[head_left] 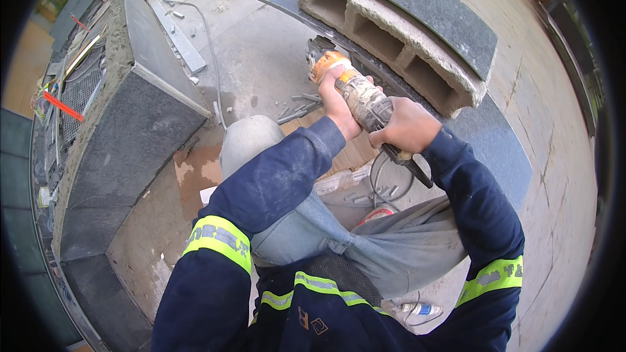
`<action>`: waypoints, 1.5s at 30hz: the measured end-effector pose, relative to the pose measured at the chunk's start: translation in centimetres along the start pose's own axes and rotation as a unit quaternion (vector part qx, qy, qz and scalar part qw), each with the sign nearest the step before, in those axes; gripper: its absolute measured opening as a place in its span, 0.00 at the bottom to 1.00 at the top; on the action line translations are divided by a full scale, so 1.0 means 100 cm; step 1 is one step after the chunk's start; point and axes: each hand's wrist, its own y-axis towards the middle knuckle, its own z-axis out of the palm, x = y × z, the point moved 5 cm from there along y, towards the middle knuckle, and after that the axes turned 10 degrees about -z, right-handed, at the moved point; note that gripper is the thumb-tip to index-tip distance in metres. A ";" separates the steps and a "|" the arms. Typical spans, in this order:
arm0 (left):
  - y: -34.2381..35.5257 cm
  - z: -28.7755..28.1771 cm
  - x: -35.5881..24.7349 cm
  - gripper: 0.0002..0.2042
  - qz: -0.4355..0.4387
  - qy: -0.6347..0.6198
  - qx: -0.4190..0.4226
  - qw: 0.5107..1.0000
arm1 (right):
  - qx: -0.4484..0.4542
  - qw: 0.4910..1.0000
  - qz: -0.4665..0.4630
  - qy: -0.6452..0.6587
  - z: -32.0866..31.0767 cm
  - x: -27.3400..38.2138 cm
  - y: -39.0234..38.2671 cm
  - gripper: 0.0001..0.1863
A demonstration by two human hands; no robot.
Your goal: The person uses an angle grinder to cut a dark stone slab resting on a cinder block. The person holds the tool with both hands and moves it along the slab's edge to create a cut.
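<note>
My left hand (pixel 340 105) is wrapped round the front body of a dust-caked power tool (pixel 357 88) with an orange head, which looks like an angle grinder. My right hand (pixel 412 124) grips its rear body, where the cord leaves. The tool's head points up and away, beside the near edge of a long grey stone slab (pixel 499 153); whether it touches the slab I cannot tell. On that slab rests a rough hollow concrete block (pixel 443 72), with another stone slab (pixel 424 10) lying on top. Small grey offcuts (pixel 303 101) lie below the tool's head.
To my left stands a stone-clad structure (pixel 104 156) with mortar, mesh and red strips on top. A cable (pixel 207 39) and metal strip (pixel 179 36) lie behind it. Cardboard (pixel 195 176) is under my knees. A blue-white plug (pixel 420 309) lies at lower right.
</note>
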 end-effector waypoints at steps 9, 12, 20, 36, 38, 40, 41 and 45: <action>-0.012 0.005 0.011 0.26 -0.003 -0.010 -0.003 1.000 | -0.008 1.000 -0.012 0.005 -0.004 0.007 -0.020 0.30; -0.015 0.007 0.017 0.27 -0.002 -0.015 -0.006 1.000 | -0.018 1.000 -0.022 0.002 -0.004 0.007 -0.026 0.29; -0.019 0.007 0.024 0.27 -0.006 -0.009 0.000 1.000 | -0.019 1.000 -0.018 -0.015 -0.006 0.013 -0.040 0.28; -0.028 0.008 0.033 0.29 -0.010 -0.003 -0.010 1.000 | -0.027 1.000 -0.016 -0.001 -0.009 0.021 -0.057 0.28; -0.029 0.011 0.035 0.28 -0.003 0.005 -0.004 1.000 | -0.030 0.999 -0.012 -0.003 -0.008 0.017 -0.056 0.28; -0.027 0.011 0.034 0.28 0.005 0.008 -0.008 1.000 | -0.031 0.999 -0.013 -0.003 -0.007 0.013 -0.054 0.29; -0.026 0.010 0.033 0.28 0.010 0.010 -0.010 1.000 | -0.031 0.999 -0.015 -0.002 -0.007 0.012 -0.052 0.29; -0.020 0.006 0.029 0.28 0.006 0.001 -0.003 1.000 | -0.011 1.000 -0.008 0.009 -0.008 0.016 -0.048 0.29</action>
